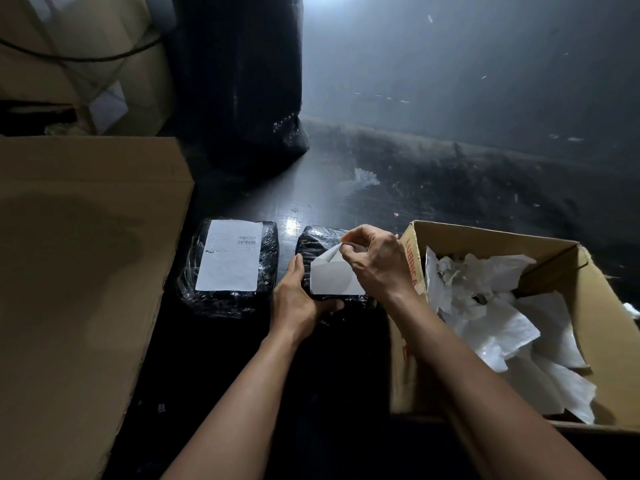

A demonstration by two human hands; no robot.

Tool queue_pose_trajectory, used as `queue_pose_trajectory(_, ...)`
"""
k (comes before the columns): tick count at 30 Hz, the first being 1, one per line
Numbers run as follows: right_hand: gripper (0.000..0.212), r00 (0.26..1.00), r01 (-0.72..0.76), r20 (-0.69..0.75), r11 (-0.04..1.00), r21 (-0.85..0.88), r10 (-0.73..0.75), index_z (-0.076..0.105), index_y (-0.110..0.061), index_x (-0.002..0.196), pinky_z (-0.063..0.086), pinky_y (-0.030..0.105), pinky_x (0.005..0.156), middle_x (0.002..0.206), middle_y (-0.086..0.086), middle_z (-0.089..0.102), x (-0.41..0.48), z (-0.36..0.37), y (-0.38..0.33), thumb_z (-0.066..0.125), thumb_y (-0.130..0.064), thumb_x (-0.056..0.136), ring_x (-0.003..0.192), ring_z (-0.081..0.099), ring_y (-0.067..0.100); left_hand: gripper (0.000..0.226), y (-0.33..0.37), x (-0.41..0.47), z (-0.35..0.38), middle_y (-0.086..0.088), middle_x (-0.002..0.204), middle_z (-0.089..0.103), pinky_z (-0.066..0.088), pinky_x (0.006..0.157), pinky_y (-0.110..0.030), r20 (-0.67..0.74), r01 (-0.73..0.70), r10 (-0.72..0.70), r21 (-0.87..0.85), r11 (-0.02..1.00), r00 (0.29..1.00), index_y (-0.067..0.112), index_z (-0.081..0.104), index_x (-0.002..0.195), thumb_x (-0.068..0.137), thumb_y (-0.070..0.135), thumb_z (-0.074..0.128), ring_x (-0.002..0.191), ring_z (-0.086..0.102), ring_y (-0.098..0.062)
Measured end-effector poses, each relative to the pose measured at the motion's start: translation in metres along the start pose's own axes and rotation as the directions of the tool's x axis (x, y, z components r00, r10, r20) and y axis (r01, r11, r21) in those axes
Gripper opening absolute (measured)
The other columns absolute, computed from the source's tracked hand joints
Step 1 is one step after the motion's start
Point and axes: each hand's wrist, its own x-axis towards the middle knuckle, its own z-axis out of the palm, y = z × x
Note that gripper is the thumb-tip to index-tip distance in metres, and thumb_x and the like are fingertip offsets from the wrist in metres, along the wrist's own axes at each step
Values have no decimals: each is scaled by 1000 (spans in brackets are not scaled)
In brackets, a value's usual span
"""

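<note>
Forearms: both bare and cut off by the lower edge of our view.
Cardboard slab (79, 271): well left of the left grip (299, 299). It is plain brown, matt and flat-topped, and it runs out of view at the left and bottom, so we cannot tell lid from whole box.
Open carton (412, 268): just right of the right grip (375, 261). It is corrugated brown with its flaps up, and the right wrist partly hides the red lettering on its wall.
Paper scraps (502, 327): white, crumpled and slightly glossy, heaped in that carton and hiding whatever lies under them.
Left grip: the thumb lies along the parcel's left side and the fingers curl round its near edge, holding it. We lose the fingertips in the dark.
Label (334, 280): a smooth white rectangle on the parcel, between the two grips, with its far corner curled up. We make out no print on it.
Right grip: closed to a pinch, with thumb and fingertips nipping the label's lifted corner.
Parcel (315, 240): under both grips, on the dark surface. It is black and squarish, wrapped in crinkled clear film, and mostly covered by the label and the hands.
Second parcel (268, 258): just left of the left grip and apart from the first, in the same black film wrap. The barcode on the white label lying flat on it is too small for us to read.
Surface (291, 202): dark and glossy, with a highlight beyond the grips. We cannot tell bench from floor.
Black bundle (239, 81): far beyond the left grip, tall and film-wrapped, with its top cut off.
Stacked cartons (104, 36): farthest left and dim, crossed by a dark cord.
</note>
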Motion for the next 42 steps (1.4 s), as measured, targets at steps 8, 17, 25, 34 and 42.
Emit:
queue_pose_trajectory(8, 7, 1000, 11, 1, 995, 97, -11, 75, -30, 78, 61, 34, 81, 83, -7, 78, -2, -2, -4, 75, -24, 82, 82, 73, 2, 135, 1, -1, -2, 1, 159, 28, 17, 112, -13, 1, -7, 7, 4, 1000, 1000, 15, 28, 153, 40, 41, 98, 145, 26, -7)
queue_pose_trajectory(17, 8, 998, 16, -56, 991, 132, -9, 76, -29, 75, 61, 31, 72, 75, -14, 75, -16, 7, -10, 75, -23, 81, 73, 70, -1, 140, 0, -1, -1, 7, 156, 37, 38, 112, -33, -10, 13, -12, 64, 998, 1000, 21, 30, 153, 32, 53, 95, 138, 41, -10)
queue_pose_trajectory(25, 11, 999, -7, -34, 965, 264, 16, 77, -22, 78, 48, 10, 64, 70, -12, 72, -14, -12, -7, 77, -11, 83, 63, 65, -8, 137, -1, -1, 0, 1, 159, 29, 18, 115, -15, 1, -10, 10, 26, 1000, 1000, 14, 30, 153, 38, 42, 99, 144, 28, -6)
queue_pose_trajectory(34, 12, 998, -7, -51, 963, 268, 21, 77, -24, 75, 52, 18, 63, 71, -8, 75, -11, -11, -11, 78, -14, 82, 65, 69, 1, 138, 0, -1, -1, -1, 159, 29, 15, 111, -11, 4, -5, 4, 30, 1000, 1000, 14, 29, 153, 37, 43, 98, 145, 27, -7)
queue_pose_trajectory(42, 5, 996, 47, -79, 982, 183, -33, 79, -20, 78, 51, 12, 65, 73, -12, 74, -17, -8, -19, 75, -19, 83, 68, 68, -4, 136, 3, -1, -1, 0, 159, 28, 17, 109, -11, 14, -14, 13, 56, 998, 1000, 14, 27, 153, 41, 45, 97, 145, 29, -10)
